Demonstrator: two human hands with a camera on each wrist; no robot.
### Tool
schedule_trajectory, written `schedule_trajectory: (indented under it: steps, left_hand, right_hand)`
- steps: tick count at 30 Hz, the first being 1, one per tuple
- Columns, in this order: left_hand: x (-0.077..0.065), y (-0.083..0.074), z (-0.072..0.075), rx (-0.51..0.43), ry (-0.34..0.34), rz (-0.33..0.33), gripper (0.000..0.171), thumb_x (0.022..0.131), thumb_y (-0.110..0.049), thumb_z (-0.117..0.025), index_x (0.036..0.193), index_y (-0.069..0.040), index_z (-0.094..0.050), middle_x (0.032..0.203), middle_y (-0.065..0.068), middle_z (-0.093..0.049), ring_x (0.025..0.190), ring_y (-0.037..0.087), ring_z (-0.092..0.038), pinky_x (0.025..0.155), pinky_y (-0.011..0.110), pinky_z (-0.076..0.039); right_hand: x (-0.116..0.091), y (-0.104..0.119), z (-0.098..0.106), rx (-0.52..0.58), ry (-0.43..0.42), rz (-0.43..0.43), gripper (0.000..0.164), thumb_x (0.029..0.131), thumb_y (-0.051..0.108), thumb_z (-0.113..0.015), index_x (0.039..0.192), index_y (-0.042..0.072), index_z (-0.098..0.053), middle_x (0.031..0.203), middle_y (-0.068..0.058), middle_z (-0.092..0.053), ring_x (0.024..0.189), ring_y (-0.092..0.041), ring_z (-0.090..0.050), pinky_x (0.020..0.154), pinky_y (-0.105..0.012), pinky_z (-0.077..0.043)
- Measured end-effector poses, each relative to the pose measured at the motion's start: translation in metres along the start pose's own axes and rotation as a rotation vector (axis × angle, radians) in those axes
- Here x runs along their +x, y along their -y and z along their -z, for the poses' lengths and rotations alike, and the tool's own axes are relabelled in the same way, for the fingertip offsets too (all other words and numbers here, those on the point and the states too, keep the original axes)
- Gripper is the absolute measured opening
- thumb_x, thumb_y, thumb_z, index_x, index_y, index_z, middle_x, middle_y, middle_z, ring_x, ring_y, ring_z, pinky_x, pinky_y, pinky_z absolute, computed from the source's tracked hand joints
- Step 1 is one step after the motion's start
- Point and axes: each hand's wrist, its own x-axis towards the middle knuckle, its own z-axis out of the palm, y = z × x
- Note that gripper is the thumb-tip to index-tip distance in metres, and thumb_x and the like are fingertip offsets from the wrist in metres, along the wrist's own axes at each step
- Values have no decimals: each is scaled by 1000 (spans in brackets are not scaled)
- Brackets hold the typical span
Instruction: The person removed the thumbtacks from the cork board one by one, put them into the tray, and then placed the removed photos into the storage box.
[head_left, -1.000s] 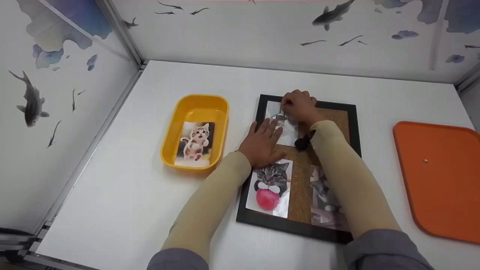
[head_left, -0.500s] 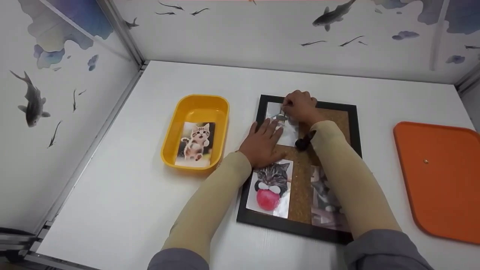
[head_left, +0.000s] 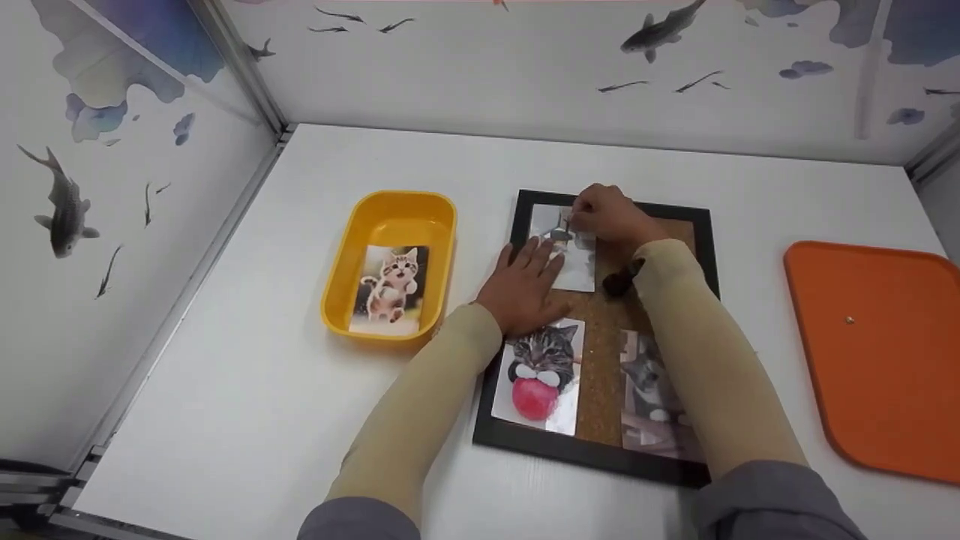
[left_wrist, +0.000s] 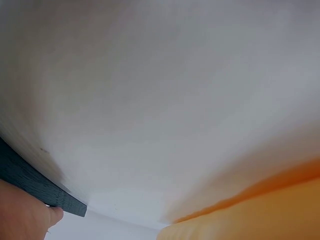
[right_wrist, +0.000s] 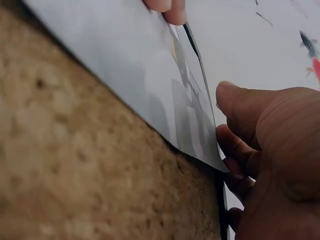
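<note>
A black-framed cork board (head_left: 600, 382) lies on the white table. My left hand (head_left: 521, 289) rests flat across its left side, fingers spread, fingertips on the lower left of a glossy photo (head_left: 576, 266) at the top left. My right hand (head_left: 611, 217), fingers bent, is at that photo's upper right edge. In the right wrist view, the right hand (right_wrist: 285, 145) has its fingers by the photo's corner; a tiny pale speck shows at the thumb tip, too small to identify. Below are a photo of a cat with a pink ball (head_left: 540, 379) and another cat photo (head_left: 645, 405), partly under my right forearm.
To the left stands a yellow tray (head_left: 334, 285) holding a kitten photo (head_left: 390, 289). An orange tray (head_left: 877, 390) lies to the right, with one tiny gold-coloured piece (head_left: 850, 320) on it. Printed wall panels (head_left: 480, 82) border the table at the back and left.
My right hand and forearm have shifted slightly to the right and a little toward me, baring more of the top-left photo. The left hand stays in place.
</note>
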Motion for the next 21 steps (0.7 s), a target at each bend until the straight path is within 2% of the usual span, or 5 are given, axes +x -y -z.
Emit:
schedule_trajectory:
  steps: [4,11,15,21]
  left_hand:
    - [0,0,-2,0,-4,0,82,97,-69,-19,161,-16,-17,167,8,-6,152,28,0,119,54,-3]
    - [-1,0,1,-1,2,-1,83,97,-69,-18,161,-16,-15,167,8,-5,152,29,-1,119,54,-3]
    - [-1,-2,2,-5,7,0,83,97,-69,-19,161,-16,-15,167,8,-4,152,29,-1,119,54,-3]
    - [-1,-2,2,-7,8,2,82,98,-69,-20,161,-16,-14,167,8,-4,152,29,-1,119,54,-3]
  right_hand:
    - [-5,0,3,32,23,28,14,97,15,-59,93,2,-62,108,-13,-53,97,-27,-46,82,-39,-40]
    - [-12,7,7,7,75,67,12,97,10,-59,87,5,-61,105,-12,-55,95,-27,-48,83,-41,-41]
    - [-16,6,8,3,66,78,11,97,8,-61,86,5,-61,102,-11,-56,92,-26,-49,80,-40,-42]
    - [-21,5,8,-17,40,83,9,96,8,-64,87,6,-63,110,-11,-57,97,-25,-52,85,-42,-45]
